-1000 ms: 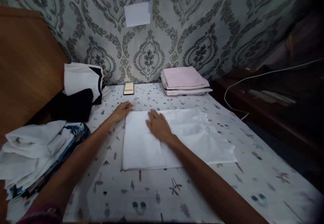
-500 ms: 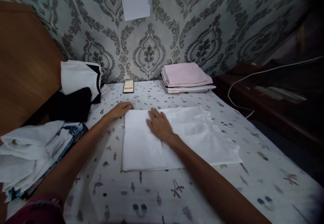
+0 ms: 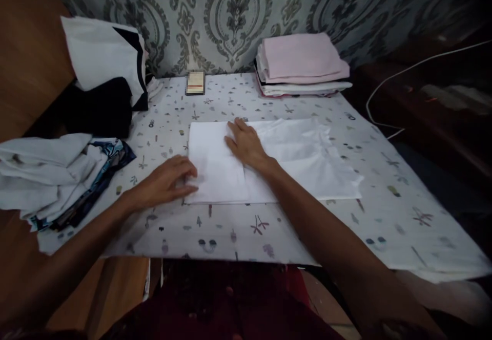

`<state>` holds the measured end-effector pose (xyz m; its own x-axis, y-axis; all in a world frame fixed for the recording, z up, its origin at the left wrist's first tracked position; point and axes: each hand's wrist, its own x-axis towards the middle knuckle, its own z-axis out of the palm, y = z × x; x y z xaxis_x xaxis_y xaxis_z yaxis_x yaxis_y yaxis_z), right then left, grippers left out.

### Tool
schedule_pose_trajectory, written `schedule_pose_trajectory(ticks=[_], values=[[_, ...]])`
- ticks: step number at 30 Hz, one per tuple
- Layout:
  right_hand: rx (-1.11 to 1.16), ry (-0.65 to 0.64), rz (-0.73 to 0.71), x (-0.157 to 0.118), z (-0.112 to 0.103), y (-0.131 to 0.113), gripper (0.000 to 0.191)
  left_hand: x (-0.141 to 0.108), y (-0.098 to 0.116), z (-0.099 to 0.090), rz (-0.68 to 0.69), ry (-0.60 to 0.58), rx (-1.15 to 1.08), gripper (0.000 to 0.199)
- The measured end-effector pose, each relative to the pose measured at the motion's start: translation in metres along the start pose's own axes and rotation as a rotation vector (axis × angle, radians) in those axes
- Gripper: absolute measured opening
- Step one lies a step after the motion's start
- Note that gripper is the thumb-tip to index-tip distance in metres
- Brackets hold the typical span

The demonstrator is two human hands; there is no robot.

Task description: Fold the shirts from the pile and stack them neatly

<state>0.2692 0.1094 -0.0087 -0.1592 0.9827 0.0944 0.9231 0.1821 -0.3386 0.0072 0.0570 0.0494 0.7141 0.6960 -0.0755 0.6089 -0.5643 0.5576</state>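
Observation:
A white cloth garment (image 3: 219, 176), folded over at its left part, lies flat on the patterned sheet. The single-layer right part of it looks slightly wrinkled, with an uneven right edge. My right hand (image 3: 246, 143) rests on the fold near the far edge, fingers spread and flat. At the left edge of the garment is my left hand (image 3: 167, 181), its fingers curved and apart, thumb near the front left corner. Nothing shows between the left fingers, and I cannot tell whether they touch the cloth.
A folded stack topped with pink cloth (image 3: 303, 58) stands at the back right. Near the wall lies a phone-like device (image 3: 195, 83). White and black clothes (image 3: 103, 58) and a crumpled grey-white garment (image 3: 46, 171) are piled at left. A white cable (image 3: 371, 104) hangs at right.
My left hand has moved from the garment's far left corner toward me along its left edge. My right hand stays on the fold. The view has tilted down, showing the table's front edge.

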Motion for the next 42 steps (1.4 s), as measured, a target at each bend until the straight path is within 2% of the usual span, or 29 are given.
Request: schedule_pose_trajectory(ticks=[2, 4, 6, 9, 12, 18, 26, 33, 38, 40, 42], values=[[0.023, 0.044, -0.035, -0.003, -0.003, -0.004, 0.052, -0.024, 0.010, 0.017, -0.002, 0.011, 0.091, 0.032], [0.064, 0.058, -0.100, -0.009, -0.006, -0.015, 0.050, -0.037, 0.014, 0.032, -0.016, 0.080, 0.193, 0.035], [0.121, 0.017, -0.179, -0.018, -0.009, -0.032, 0.051, -0.042, 0.016, 0.044, -0.043, 0.156, 0.276, 0.031], [0.193, -0.085, -0.259, -0.035, -0.006, -0.058, 0.055, -0.039, 0.020, 0.054, -0.092, 0.210, 0.359, 0.020], [0.193, -0.130, -0.270, -0.048, 0.004, -0.072, 0.055, -0.033, 0.025, 0.058, -0.140, 0.228, 0.437, 0.015], [0.101, -0.130, -0.247, -0.055, 0.017, -0.072, 0.058, -0.023, 0.039, 0.059, -0.272, 0.226, 0.538, 0.009], [0.074, -0.091, -0.293, -0.055, 0.020, -0.069, 0.060, -0.031, 0.052, 0.055, -0.481, 0.154, 0.479, 0.010], [0.094, -0.070, -0.294, -0.054, 0.026, -0.068, 0.059, -0.037, 0.055, 0.054, -0.449, 0.204, 0.345, 0.018], [0.219, -0.043, -0.317, -0.055, 0.019, -0.063, 0.056, -0.053, 0.046, 0.053, -0.389, 0.315, 0.201, 0.030], [0.276, -0.042, -0.402, -0.059, 0.011, -0.063, 0.053, -0.063, 0.043, 0.056, -0.340, 0.363, 0.173, 0.028], [0.319, -0.076, -0.571, -0.065, 0.002, -0.064, 0.047, -0.072, 0.042, 0.061, -0.262, 0.394, 0.186, 0.026]])
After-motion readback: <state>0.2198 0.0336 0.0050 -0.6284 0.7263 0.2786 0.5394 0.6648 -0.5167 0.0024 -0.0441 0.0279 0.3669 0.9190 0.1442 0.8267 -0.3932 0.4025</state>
